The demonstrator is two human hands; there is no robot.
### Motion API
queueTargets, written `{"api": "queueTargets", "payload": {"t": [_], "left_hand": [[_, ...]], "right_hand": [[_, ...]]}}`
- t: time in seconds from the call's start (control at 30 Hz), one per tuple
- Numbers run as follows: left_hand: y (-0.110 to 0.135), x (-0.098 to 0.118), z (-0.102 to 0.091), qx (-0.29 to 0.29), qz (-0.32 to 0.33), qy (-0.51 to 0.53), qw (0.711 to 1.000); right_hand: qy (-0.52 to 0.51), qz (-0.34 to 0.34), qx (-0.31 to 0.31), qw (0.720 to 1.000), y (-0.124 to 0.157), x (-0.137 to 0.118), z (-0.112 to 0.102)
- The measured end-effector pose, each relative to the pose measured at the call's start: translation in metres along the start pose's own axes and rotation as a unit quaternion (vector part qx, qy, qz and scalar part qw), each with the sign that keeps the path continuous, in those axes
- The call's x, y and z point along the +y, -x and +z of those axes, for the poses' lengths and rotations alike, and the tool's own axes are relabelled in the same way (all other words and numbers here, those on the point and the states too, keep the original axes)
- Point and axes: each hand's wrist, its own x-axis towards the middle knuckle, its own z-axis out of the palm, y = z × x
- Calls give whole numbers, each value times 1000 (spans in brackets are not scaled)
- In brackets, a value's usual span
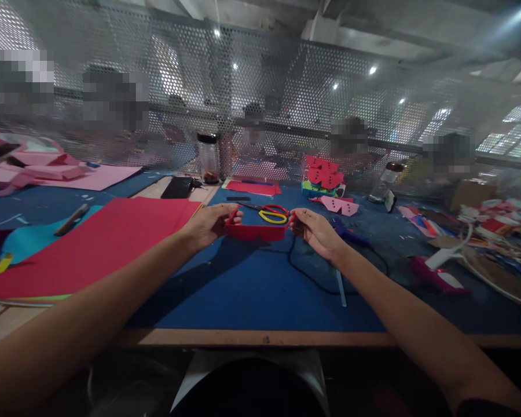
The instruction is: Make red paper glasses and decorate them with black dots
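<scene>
Presently, head view: left hand (208, 225) and right hand (315, 230) are each pinching one end of red paper glasses (256, 231), holding them just above the blue mat (252, 289). Scissors (272, 213) are lying just behind; red sheets (99, 243) are lying at left.

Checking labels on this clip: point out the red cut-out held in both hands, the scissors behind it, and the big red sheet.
red cut-out (256, 232), head view, middle of its front strip
scissors (267, 215), head view, on the yellow handle
red sheet (99, 243), head view, middle of its top face
</scene>
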Motion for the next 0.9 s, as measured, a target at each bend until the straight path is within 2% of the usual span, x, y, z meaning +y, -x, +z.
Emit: {"api": "queueTargets", "payload": {"t": [0.47,0.6,0.7,0.8,0.9], "left_hand": [[-3,-2,-2,20,1,20,1000],[-2,-1,-1,28,3,17,999],[-2,-1,-2,36,7,17,999],[-3,-1,-3,34,11,18,999],[-4,-2,-4,32,18,19,999]], "right_hand": [[88,-33,-34,995,1,6,-1],[166,-66,-15,984,1,6,1],[283,-152,24,947,3,5,4],[373,-264,44,888,10,0,11],[448,-335,34,828,19,-5,19]]}}
